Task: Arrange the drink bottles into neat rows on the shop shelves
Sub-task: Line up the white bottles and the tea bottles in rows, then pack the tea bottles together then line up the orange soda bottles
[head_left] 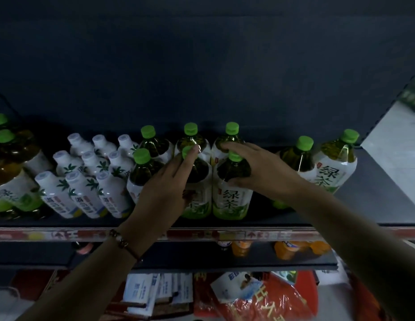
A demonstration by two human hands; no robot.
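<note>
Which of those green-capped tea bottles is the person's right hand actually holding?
The front-row green tea bottle on the right of the middle cluster. The right hand curls over its shoulder, just below the cap; the left hand is on the bottle beside it.
</note>
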